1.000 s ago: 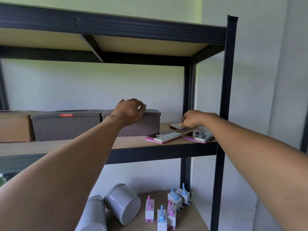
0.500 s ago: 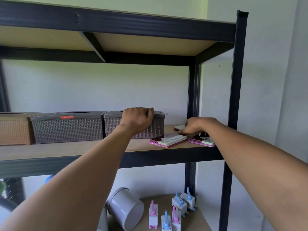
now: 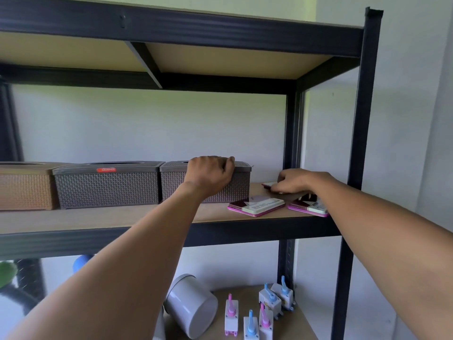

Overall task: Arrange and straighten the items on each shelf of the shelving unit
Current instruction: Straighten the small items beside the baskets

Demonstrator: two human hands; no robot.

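On the middle shelf (image 3: 103,217) stand three woven tissue boxes in a row: a tan one (image 3: 24,187), a grey one with a red label (image 3: 107,185) and a brownish-grey one (image 3: 171,182). My left hand (image 3: 209,174) grips the top front edge of the brownish-grey box, fingers curled over its lid. To the right lie flat pink-edged tins: one at the front (image 3: 257,206), one beside it (image 3: 310,207) partly under my forearm, and one farther back (image 3: 268,184). My right hand (image 3: 294,180) holds the back tin at its edge.
Black steel uprights (image 3: 360,143) frame the right side, with a white wall behind. The lower shelf (image 3: 296,325) carries a grey cylinder on its side (image 3: 193,305) and several small white switches with pink or blue levers (image 3: 266,307). Blue and green objects show at far left below.
The camera view has risen and shifted left slightly. My left hand has settled lower onto the box's front edge. My right hand stays on the back tin.
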